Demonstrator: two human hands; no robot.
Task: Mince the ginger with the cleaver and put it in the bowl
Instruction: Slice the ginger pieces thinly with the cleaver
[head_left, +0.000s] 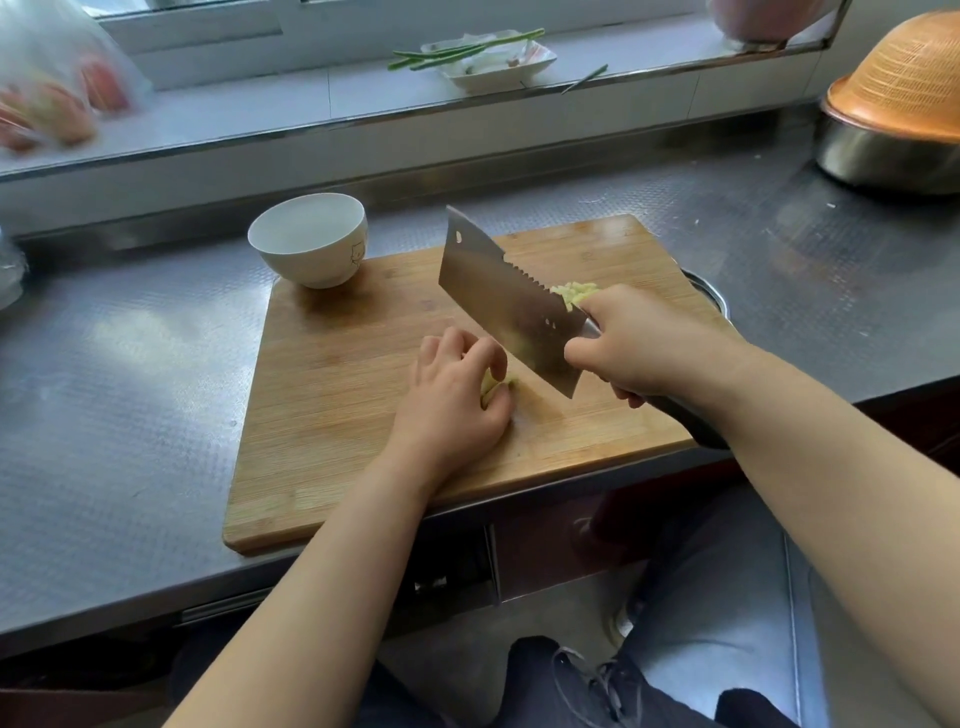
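The ginger (500, 383) still to be cut lies under the curled fingertips of the left hand (453, 397), near the middle of the bamboo cutting board (332, 395), and the blade of the cleaver (511, 306) hangs just to its right, raised and tilted, with its edge facing down and left towards the piece. The right hand (639, 345) is wrapped around the dark handle, so it is the hand nearer the cut; the left only pins the ginger down. The blade's long axis runs from near right to far left. A small pale pile of already chopped ginger (574, 292) sits on the board just beyond the right hand. The white ceramic bowl (311, 239) stands on the board's far left corner, well apart from both piles and looking empty. The surface (130, 364) is dimpled steel; the blade is polished, with a notched spine
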